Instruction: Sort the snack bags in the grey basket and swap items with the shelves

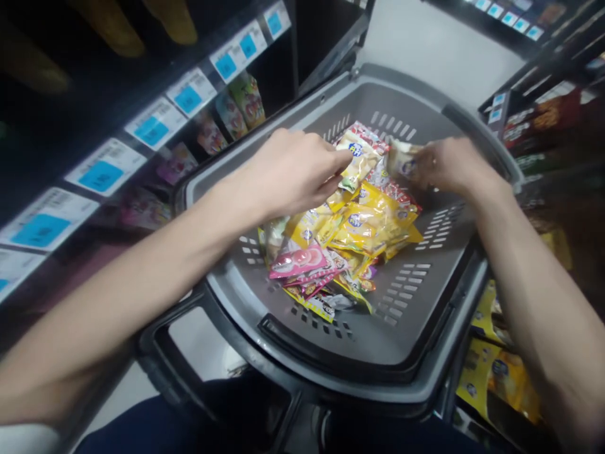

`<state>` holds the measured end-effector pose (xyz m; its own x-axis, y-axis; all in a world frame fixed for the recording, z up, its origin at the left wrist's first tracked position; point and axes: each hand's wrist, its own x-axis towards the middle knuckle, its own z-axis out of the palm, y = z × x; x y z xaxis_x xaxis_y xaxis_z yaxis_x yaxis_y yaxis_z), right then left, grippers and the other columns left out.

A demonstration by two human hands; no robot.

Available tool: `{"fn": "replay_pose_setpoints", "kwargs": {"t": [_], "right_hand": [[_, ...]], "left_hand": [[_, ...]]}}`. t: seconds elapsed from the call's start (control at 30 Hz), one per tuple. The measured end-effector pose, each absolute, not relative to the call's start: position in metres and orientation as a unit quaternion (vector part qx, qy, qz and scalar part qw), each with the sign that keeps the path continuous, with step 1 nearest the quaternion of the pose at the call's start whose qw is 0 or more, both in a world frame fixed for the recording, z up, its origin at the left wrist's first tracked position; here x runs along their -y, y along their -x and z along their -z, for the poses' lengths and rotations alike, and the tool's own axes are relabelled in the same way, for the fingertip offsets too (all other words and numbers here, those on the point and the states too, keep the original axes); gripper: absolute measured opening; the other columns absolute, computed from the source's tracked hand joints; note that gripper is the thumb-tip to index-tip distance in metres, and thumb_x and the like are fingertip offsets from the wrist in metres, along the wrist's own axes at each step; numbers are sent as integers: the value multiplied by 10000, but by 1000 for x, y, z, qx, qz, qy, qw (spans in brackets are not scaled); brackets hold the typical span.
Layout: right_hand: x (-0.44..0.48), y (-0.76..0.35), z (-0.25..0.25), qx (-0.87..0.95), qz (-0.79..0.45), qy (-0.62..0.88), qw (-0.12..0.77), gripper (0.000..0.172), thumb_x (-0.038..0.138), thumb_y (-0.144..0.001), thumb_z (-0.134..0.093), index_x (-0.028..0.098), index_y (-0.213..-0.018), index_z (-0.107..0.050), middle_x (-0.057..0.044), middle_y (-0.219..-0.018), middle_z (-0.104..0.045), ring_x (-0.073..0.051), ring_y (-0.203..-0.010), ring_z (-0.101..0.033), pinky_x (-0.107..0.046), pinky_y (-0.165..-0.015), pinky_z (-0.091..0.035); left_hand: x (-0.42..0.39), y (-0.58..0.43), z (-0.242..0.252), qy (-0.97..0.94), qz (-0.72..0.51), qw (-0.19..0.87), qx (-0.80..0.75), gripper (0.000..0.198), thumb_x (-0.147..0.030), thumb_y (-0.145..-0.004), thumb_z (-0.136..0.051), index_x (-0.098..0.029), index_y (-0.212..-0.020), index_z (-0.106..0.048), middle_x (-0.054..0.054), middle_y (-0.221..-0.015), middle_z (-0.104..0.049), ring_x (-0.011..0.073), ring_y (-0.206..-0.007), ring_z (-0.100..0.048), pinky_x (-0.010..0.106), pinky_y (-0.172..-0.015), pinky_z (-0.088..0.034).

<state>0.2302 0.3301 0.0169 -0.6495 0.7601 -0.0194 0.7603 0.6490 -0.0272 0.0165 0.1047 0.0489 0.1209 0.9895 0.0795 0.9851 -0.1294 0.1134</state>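
Note:
A grey plastic shopping basket (pixel 425 296) sits in front of me, holding a heap of snack packets. Most are yellow packets (pixel 366 224); several pink ones (pixel 297 260) lie at the near side. My left hand (pixel 293 170) reaches into the basket, its fingers pinched on a pale yellow packet (pixel 358 161) at the top of the heap. My right hand (pixel 451 167) is over the basket's far right side, closed on a small pale packet (pixel 401 159).
Dark shelves with blue-and-white price tags (pixel 151 126) and pink and green packets (pixel 236 110) run along the left. More shelves with yellow packets (pixel 496 372) stand on the right. The basket's black handle (pixel 163 359) hangs at the near left. Pale floor lies beyond.

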Motion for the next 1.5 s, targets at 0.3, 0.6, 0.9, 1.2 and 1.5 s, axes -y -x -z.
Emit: {"fn": "replay_pose_setpoints", "kwargs": {"t": [0.3, 0.6, 0.9, 1.2, 1.5], "right_hand": [[-300, -221, -35, -909, 50, -307, -278, 413, 24, -882, -471, 209, -1160, -715, -93, -1166, -749, -202, -1054, -680, -334, -1006, -526], [-268, -207, -37, -895, 311, -118, -296, 218, 175, -1001, -554, 236, -1138, -712, -20, -1075, -735, -168, -938, -678, -326, -939, -571], [-276, -213, -36, -876, 263, -181, -362, 297, 161, -989, -611, 253, -1271, -637, 19, -1030, -677, -87, -679, -477, -235, -782, -532], [-264, -212, -42, -858, 307, -231, -341, 315, 204, -982, -624, 238, -1294, -625, 50, -1004, -688, -124, -980, -718, -301, -892, -570], [-270, -210, -33, -885, 271, -225, -304, 294, 192, -903, -728, 240, -1191, -696, 23, -1001, -740, -147, -903, -688, -287, -879, -565]], "left_hand": [[-109, -9, -41, -763, -199, 6, -616, 377, -279, -993, -560, -168, -1353, -544, 140, -1339, -585, 344, -1288, -575, 501, -1074, -496], [-112, -5, -35, -773, -178, 108, -599, 977, -420, -894, -783, -117, -1639, -228, 168, -1210, -698, 343, -1135, -682, 451, -1000, -544], [-108, -7, -32, -684, -315, 305, -583, 861, -483, -886, -792, -253, -1574, -327, 92, -1137, -744, 285, -1013, -746, 397, -843, -620], [-109, -3, -27, -630, -297, 369, -615, 868, -323, -873, -765, -222, -1596, -296, 70, -930, -756, 239, -774, -743, 401, -691, -639], [-109, -3, -23, -667, -251, 334, -617, 881, -267, -821, -817, -170, -1588, -394, 52, -829, -727, 256, -775, -714, 406, -693, -619]]}}
